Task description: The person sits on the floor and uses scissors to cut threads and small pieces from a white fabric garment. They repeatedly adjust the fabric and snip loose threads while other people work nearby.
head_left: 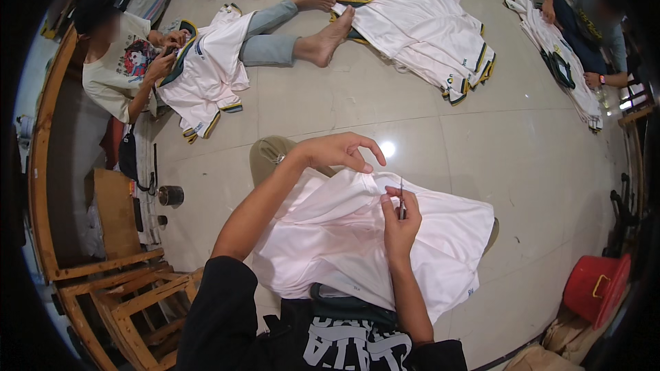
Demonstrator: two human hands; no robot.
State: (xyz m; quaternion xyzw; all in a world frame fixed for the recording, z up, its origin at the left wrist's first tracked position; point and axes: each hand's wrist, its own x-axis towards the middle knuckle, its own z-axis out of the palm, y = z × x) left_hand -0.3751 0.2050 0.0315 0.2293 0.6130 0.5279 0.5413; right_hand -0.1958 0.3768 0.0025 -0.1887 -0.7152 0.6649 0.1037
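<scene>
A white shirt [323,233] lies spread over my lap, with a dark green part near my waist. Above its far edge is my left hand [340,151], index finger curved out and apart from the thumb. That thumb's tip is at a raised fold of the cloth; the other fingers are mostly hidden. My right hand [401,223] is closed around small thread snips [401,196], their narrow blades pointing up and away from me. Its fingertips are beside the same shirt edge, close to my left thumb.
A person [120,62] at far left handles a white shirt [206,75], legs stretched out. Another person [584,27] works at far right. A shirt pile [419,20] lies ahead on the tiled floor. Wooden frames [148,309] stand left; a red bucket [584,288] is right.
</scene>
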